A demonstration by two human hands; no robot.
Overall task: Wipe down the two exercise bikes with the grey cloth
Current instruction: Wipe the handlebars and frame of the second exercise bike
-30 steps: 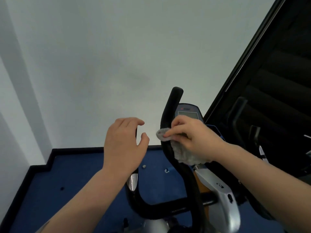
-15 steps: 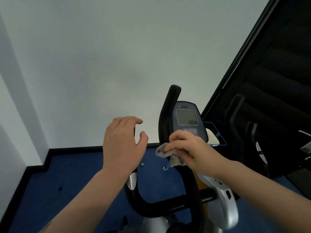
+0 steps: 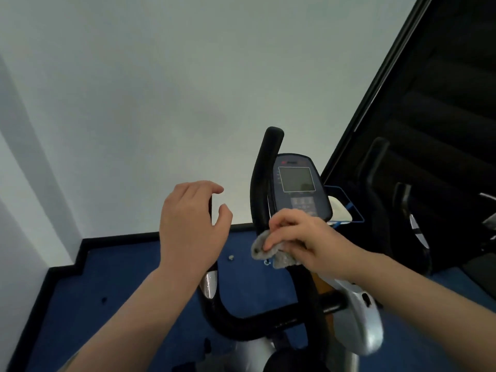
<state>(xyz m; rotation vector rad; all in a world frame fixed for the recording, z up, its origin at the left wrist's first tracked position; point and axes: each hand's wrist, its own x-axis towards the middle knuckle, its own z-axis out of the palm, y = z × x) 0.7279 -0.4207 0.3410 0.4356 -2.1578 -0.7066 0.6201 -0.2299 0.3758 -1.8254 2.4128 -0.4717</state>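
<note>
Right hand (image 3: 303,242) clutches grey cloth (image 3: 271,253) against handlebar (image 3: 264,178); left hand (image 3: 192,226) loose, hiding other grip.

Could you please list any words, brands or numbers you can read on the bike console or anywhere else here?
None can be read.
Console: a small red and dark logo above the screen, too blurred to read.
Screen: blank.
Buttons: markings too small to read.

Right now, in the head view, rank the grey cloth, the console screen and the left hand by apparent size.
1. Left hand, largest, though it is near the camera.
2. Grey cloth and console screen look alike; the right hand hides part of the cloth, so unranked.
</note>
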